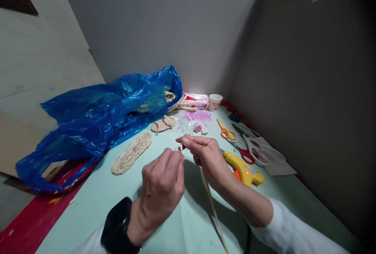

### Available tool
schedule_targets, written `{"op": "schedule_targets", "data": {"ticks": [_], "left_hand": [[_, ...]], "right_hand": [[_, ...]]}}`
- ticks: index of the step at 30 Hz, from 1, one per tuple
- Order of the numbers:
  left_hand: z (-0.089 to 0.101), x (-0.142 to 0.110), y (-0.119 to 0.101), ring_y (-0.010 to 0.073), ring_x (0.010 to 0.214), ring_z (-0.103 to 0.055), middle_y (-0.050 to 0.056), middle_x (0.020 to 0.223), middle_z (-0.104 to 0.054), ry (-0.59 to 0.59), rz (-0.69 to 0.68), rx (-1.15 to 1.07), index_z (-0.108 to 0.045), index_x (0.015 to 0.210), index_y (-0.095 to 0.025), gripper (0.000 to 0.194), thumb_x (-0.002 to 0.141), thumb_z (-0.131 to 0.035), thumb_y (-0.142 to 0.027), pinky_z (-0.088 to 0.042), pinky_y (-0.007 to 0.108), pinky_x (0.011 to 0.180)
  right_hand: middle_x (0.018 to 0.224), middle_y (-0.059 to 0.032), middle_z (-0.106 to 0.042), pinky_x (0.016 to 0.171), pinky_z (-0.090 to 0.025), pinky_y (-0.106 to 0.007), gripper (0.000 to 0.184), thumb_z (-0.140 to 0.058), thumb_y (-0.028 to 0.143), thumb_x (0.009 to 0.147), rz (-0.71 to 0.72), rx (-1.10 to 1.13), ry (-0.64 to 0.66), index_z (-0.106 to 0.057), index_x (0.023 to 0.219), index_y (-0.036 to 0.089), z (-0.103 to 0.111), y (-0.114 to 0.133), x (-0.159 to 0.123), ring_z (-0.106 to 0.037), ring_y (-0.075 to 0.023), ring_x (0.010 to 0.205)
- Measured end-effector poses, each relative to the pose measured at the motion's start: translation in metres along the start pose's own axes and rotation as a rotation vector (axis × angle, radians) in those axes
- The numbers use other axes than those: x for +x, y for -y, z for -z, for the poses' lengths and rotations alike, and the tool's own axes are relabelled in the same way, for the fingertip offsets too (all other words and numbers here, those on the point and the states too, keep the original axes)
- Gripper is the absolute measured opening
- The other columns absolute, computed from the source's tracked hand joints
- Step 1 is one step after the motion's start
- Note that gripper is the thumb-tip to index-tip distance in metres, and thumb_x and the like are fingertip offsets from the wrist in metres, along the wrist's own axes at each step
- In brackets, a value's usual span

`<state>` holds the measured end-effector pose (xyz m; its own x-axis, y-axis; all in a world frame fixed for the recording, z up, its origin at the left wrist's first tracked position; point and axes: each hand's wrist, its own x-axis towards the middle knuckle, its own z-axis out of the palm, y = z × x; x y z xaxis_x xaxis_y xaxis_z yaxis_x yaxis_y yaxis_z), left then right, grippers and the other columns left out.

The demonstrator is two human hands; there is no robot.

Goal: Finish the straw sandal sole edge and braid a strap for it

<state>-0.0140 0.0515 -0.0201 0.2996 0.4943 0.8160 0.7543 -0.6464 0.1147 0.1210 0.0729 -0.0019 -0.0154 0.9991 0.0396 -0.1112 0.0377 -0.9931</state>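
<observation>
My left hand (161, 185), a black watch on its wrist, is closed in a pinch on the top end of a thin pale straw strip (212, 203). My right hand (207, 156) pinches the same strip close beside it, fingertips almost touching the left ones. The strip runs down under my right wrist toward the table's near edge. Just beyond my hands lie a flat oval woven straw sole (132, 153) and a smaller woven piece (163, 123) on the pale green table (188, 222).
A crumpled blue plastic bag (96, 117) with woven straw inside fills the left. To the right lie a yellow glue gun (243, 169), orange scissors (226, 130), red scissors (242, 153) and white scissors (263, 149). A paper cup (215, 101) stands by the back wall.
</observation>
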Motion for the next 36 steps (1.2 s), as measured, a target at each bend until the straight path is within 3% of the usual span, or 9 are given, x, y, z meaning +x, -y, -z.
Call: {"op": "schedule_targets", "data": {"ticks": [5, 8, 10, 12, 15, 18, 21, 27, 36], "left_hand": [[-0.005, -0.003, -0.006, 0.0195, 0.06, -0.06, 0.005, 0.067, -0.061, 0.08, -0.072, 0.032, -0.062, 0.079, -0.015, 0.019, 0.088, -0.051, -0.003, -0.042, 0.031, 0.058], [-0.003, -0.005, -0.011, 0.0188, 0.06, -0.061, 0.003, 0.068, -0.064, 0.161, -0.05, -0.063, -0.064, 0.081, -0.017, 0.017, 0.09, -0.053, -0.008, -0.043, 0.031, 0.058], [0.003, -0.002, -0.012, 0.0156, 0.063, -0.062, 0.002, 0.074, -0.067, 0.172, 0.075, -0.248, -0.065, 0.089, -0.018, 0.016, 0.093, -0.051, -0.011, -0.045, 0.028, 0.061], [0.009, 0.006, -0.009, 0.0129, 0.066, -0.061, 0.001, 0.082, -0.069, 0.133, 0.297, -0.399, -0.065, 0.097, -0.018, 0.016, 0.095, -0.049, -0.014, -0.045, 0.025, 0.064], [0.014, 0.022, 0.004, 0.0148, 0.069, -0.056, 0.001, 0.079, -0.063, 0.094, 0.642, -0.453, -0.063, 0.093, -0.019, 0.009, 0.089, -0.06, -0.026, -0.042, 0.027, 0.067], [0.011, 0.03, 0.019, 0.0141, 0.067, -0.052, -0.001, 0.069, -0.06, 0.301, 0.83, -0.861, -0.061, 0.082, -0.018, 0.015, 0.082, -0.068, -0.032, -0.039, 0.026, 0.065], [0.007, 0.029, 0.027, 0.012, 0.061, -0.048, -0.002, 0.06, -0.056, 0.38, 0.891, -1.073, -0.058, 0.072, -0.017, 0.021, 0.082, -0.067, -0.032, -0.036, 0.025, 0.062], [0.009, 0.022, 0.028, 0.0091, 0.057, -0.044, -0.004, 0.059, -0.049, 0.357, 1.0, -1.218, -0.047, 0.071, -0.018, 0.025, 0.089, -0.055, -0.033, -0.035, 0.022, 0.058], [0.007, 0.022, 0.023, 0.0092, 0.05, -0.04, -0.007, 0.054, -0.045, 0.369, 0.996, -1.089, -0.044, 0.072, -0.021, 0.027, 0.093, -0.049, -0.037, -0.032, 0.021, 0.049]], "right_hand": [[0.068, -0.0012, -0.062, 0.049, -0.023, -0.023, 0.027, -0.069, 0.038, 0.077, -0.098, 0.086, 0.049, -0.075, 0.087, 0.014, -0.003, 0.0, 0.001, -0.037, -0.0088, 0.053], [0.071, -0.0028, -0.063, 0.051, -0.026, -0.023, 0.023, -0.069, 0.036, 0.075, -0.037, 0.058, 0.013, -0.07, 0.071, 0.014, 0.004, 0.0, 0.008, -0.041, -0.0096, 0.055], [0.08, -0.0045, -0.065, 0.058, -0.033, -0.024, 0.026, -0.068, 0.034, 0.075, 0.018, 0.037, 0.003, -0.064, 0.059, 0.014, 0.009, 0.0, 0.012, -0.049, -0.0121, 0.065], [0.086, -0.0057, -0.067, 0.067, -0.038, -0.024, 0.027, -0.068, 0.033, 0.075, 0.055, 0.019, 0.034, -0.062, 0.056, 0.015, 0.012, -0.001, 0.014, -0.056, -0.0158, 0.078], [0.078, -0.0054, -0.065, 0.07, -0.039, -0.026, 0.028, -0.065, 0.033, 0.079, 0.075, -0.013, 0.126, -0.063, 0.059, 0.014, 0.008, -0.004, 0.012, -0.057, -0.017, 0.078], [0.069, -0.0016, -0.063, 0.066, -0.038, -0.025, 0.017, -0.064, 0.031, 0.083, 0.081, -0.06, 0.2, -0.063, 0.08, 0.015, 0.002, -0.009, 0.006, -0.054, -0.0149, 0.069], [0.068, 0.002, -0.064, 0.058, -0.033, -0.023, 0.027, -0.059, 0.032, 0.089, 0.074, -0.099, 0.239, -0.05, 0.111, 0.019, -0.001, -0.011, 0.0, -0.048, -0.0123, 0.06], [0.076, 0.0022, -0.063, 0.053, -0.028, -0.021, 0.021, -0.055, 0.032, 0.094, 0.063, -0.116, 0.355, -0.044, 0.108, 0.02, -0.003, -0.002, -0.008, -0.034, -0.0081, 0.054], [0.084, -0.0002, -0.065, 0.078, -0.042, -0.029, 0.011, -0.048, 0.03, 0.099, 0.164, -0.194, 0.406, -0.042, 0.101, 0.021, -0.002, -0.002, -0.01, -0.06, -0.0154, 0.081]]}}
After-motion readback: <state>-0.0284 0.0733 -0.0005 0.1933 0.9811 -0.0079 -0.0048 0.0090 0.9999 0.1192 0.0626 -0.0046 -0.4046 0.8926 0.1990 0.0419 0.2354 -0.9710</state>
